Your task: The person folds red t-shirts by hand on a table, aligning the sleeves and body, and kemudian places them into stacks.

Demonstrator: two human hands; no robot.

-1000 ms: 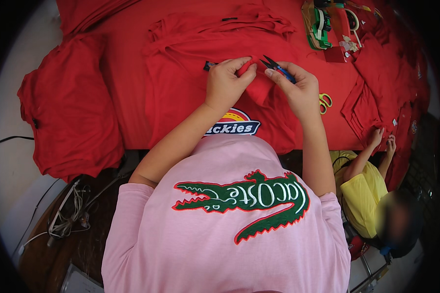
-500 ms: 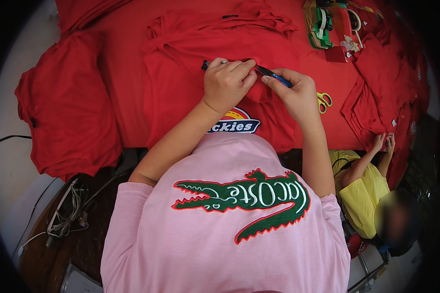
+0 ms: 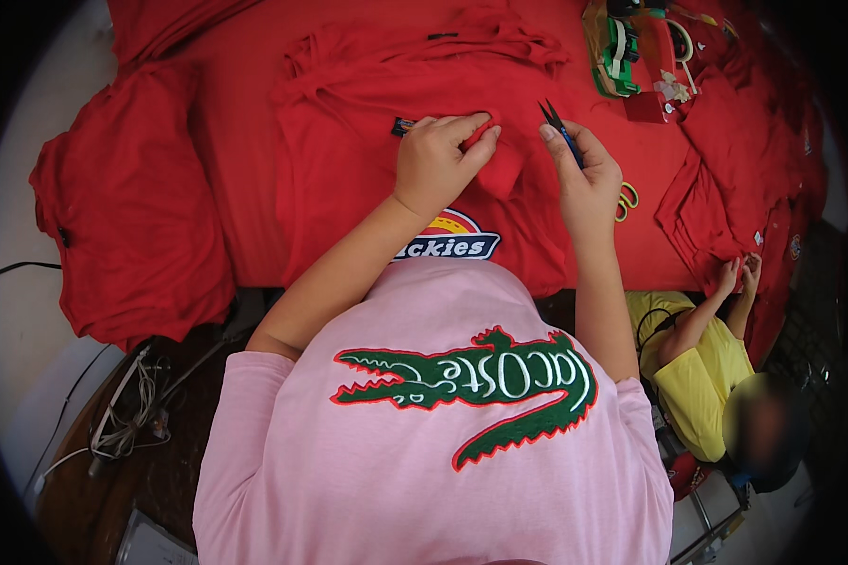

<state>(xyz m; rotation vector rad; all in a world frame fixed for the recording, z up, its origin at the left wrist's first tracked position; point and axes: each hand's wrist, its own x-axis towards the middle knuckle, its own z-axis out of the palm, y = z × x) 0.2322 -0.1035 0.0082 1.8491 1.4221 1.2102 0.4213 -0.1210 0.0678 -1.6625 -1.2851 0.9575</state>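
Note:
A red T-shirt (image 3: 349, 179) with a printed chest badge (image 3: 452, 237) lies spread on the red-covered table in front of me. My left hand (image 3: 443, 158) pinches a fold of its cloth between thumb and forefinger. Beside those knuckles a small dark label (image 3: 403, 126) shows at the collar area. Off to the right, my right hand (image 3: 589, 169) is closed round blue-handled thread snips (image 3: 563, 135). Their dark pointed blades stick out upward, parted, and do not touch the cloth.
Yellow-handled scissors (image 3: 626, 201) lie right of my right hand. A box (image 3: 646, 106) with a green tape dispenser (image 3: 617, 58) stands at the far right. Red garments (image 3: 132, 207) are heaped at left. A person in yellow (image 3: 697, 377) handles red cloth (image 3: 725, 179) at right.
My right hand has drawn the snips away from the left hand, to the right, and tipped their blades upward. My left hand still pinches the cloth in nearly the same place.

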